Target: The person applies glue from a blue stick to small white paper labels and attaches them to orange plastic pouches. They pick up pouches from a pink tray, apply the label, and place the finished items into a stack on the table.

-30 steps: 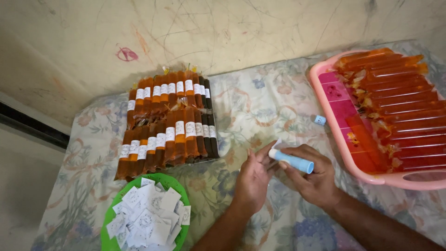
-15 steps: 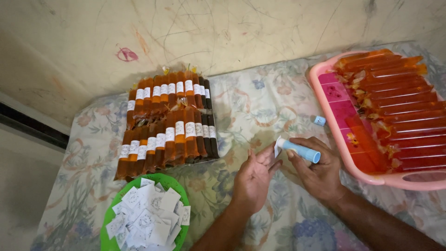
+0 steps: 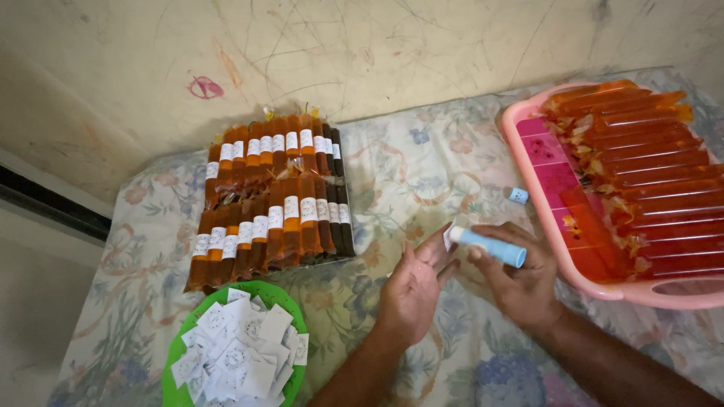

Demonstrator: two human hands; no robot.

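We are sitting at a flowery cloth [image 3: 422, 162] and looking down at our two hands. Our right hand [image 3: 520, 283] holds a blue glue stick [image 3: 490, 246], with the fingers wrapped snug around it. The stick lies on its side, and its white tip points at our left hand [image 3: 411, 290]. Our left hand is open and flat, palm up, with its fingers spread a little. A small white slip [image 3: 450, 235] sits between the stick's tip and our left fingertips, touching both.

The glue stick is just left of the pink tray [image 3: 562, 267]. The tray holds long orange tubes [image 3: 648, 188] lying side by side. A little blue cap [image 3: 517, 196] lies on the cloth just left of the tray, above our right hand.

Well to the left of the tray lies a pile of tubes [image 3: 271, 196] with white labels, in two rows. Below that pile, far left of the tray, a green bowl [image 3: 181, 354] is full of white paper slips [image 3: 237, 350].
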